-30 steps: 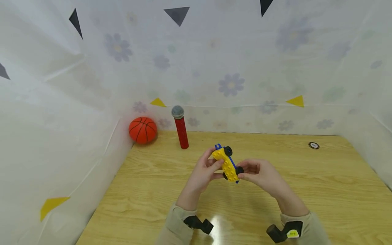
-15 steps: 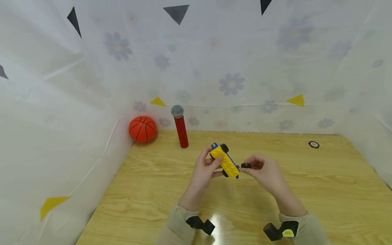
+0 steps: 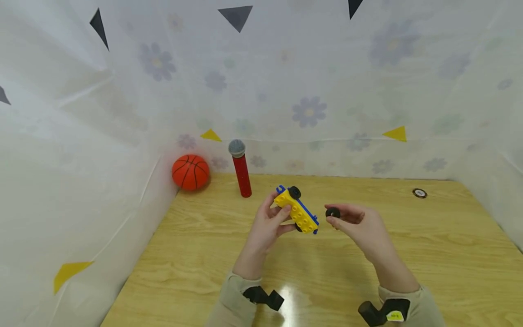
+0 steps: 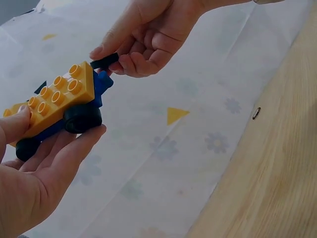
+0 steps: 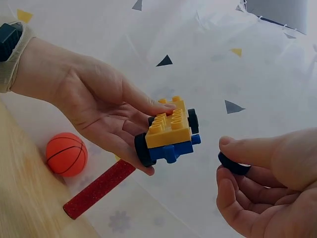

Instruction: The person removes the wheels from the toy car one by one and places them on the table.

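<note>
Left hand point(image 3: 267, 225) wrapped round a yellow and blue toy car point(image 3: 297, 210), bumpy on top, up above the wooden table point(image 3: 429, 254). Right hand point(image 3: 359, 225) pinching a small black wheel point(image 3: 333, 212), just beside the car, not touching. Far back: round orange ball point(image 3: 190, 172), red sparkly microphone point(image 3: 240, 169) standing up. White flowery sheets point(image 3: 306, 91) all around.

The toy car point(image 3: 297, 210), held between the fingers point(image 3: 286, 212) of the left hand point(image 3: 267, 227), is smooth, glossy moulded plastic: a yellow studded brick on a blue chassis. The loose wheel point(image 3: 333, 212), pinched at the right hand's point(image 3: 359, 227) fingertips, looks matt black, rubber-like. Below both hands, the table point(image 3: 408, 254) shows light wood grain under a reflective finish.
</note>
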